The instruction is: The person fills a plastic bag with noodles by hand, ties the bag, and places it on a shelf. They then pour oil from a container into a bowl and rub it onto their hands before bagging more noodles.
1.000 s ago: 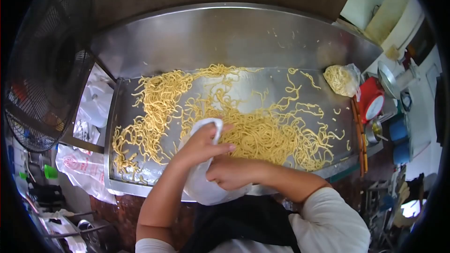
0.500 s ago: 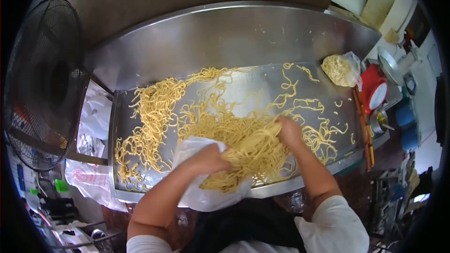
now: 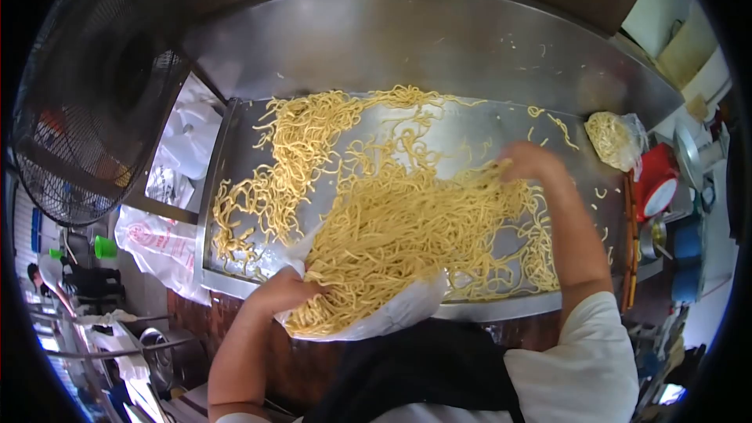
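Note:
A big heap of yellow noodles (image 3: pixel 399 219) spreads across the metal tray's near middle and runs into the mouth of a white plastic bag (image 3: pixel 411 309) at the front edge. My left hand (image 3: pixel 288 293) is closed on the bag's left rim, against the noodles there. Over at the heap's far right end, my right hand (image 3: pixel 529 163) has its fingers curled down onto noodles; the fingertips are partly hidden and slightly blurred. More loose noodles (image 3: pixel 309 137) lie in a band along the tray's left and back.
A tied bag of noodles (image 3: pixel 615 141) sits at the back right, beside a red scale (image 3: pixel 656 182). Long wooden sticks (image 3: pixel 630 243) lie along the right edge. A large fan (image 3: pixel 98 86) stands at left, near white plastic bags (image 3: pixel 160 247). Another person (image 3: pixel 59 286) is at far left.
My right hand has moved away to the back right, and the noodles now lie stretched out between my hands. My left hand has shifted left and nearer with the bag. The view has shifted.

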Available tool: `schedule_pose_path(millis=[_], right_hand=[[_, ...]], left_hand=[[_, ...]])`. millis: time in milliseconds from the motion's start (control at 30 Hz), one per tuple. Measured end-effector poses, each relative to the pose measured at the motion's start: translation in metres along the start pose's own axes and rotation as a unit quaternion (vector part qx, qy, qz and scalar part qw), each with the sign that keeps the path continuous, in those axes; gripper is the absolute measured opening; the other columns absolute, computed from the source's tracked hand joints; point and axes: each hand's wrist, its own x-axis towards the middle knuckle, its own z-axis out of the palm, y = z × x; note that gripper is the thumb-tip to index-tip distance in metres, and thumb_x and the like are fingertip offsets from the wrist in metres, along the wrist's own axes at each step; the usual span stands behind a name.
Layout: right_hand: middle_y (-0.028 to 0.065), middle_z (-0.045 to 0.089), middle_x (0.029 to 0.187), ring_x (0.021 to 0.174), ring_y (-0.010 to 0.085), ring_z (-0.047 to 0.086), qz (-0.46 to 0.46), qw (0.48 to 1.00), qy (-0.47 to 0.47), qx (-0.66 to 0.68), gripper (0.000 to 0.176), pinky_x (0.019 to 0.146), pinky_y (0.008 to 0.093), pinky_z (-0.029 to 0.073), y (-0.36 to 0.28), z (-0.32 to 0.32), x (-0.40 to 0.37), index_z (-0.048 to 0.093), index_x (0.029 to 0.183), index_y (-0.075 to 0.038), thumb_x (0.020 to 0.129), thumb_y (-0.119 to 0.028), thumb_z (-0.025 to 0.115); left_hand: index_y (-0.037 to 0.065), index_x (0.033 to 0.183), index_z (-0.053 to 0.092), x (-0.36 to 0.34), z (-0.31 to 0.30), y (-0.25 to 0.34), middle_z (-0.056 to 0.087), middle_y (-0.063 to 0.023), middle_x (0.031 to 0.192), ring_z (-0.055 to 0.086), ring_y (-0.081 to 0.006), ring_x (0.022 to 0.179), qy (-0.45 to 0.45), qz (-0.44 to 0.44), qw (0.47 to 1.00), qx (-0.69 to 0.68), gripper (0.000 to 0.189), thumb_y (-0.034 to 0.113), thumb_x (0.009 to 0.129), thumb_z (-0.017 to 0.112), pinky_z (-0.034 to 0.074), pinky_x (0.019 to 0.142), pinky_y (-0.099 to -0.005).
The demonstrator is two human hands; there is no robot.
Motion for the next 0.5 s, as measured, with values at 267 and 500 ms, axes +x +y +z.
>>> schedule_pose_path(millis=[267, 500], right_hand=[[0.0231, 0.053, 0.132, 0.123, 0.0327, 0.051, -0.219, 0.928, -0.136, 0.268, 0.089, 0.102, 0.0380, 0.040, -0.274, 0.104, 0.097, 0.055, 0.130, -0.003, 0.079, -0.077, 0.048], [0.0189, 0.066, 0.110, 0.103, 0.0357, 0.062, -0.171, 0.955, -0.218, 0.105, 0.076, 0.093, 0.0435, 0.045, -0.194, 0.053, -0.017, 0.065, 0.112, -0.005, 0.067, -0.066, 0.068]], left_hand=[[-0.002, 0.124, 0.057, 0.005, 0.010, -0.017, 0.067, -0.0069, 0.107, 0.062, -0.0126, 0.092, 0.088, 0.002, 0.994, -0.066, 0.047, 0.008, 0.080, 0.072, 0.049, 0.082, -0.0270], [-0.001, 0.116, 0.065, 0.004, 0.005, -0.025, 0.069, -0.0087, 0.103, 0.063, -0.0153, 0.096, 0.328, 0.165, 0.923, -0.113, 0.039, 0.006, 0.077, 0.068, 0.048, 0.086, -0.0274]])
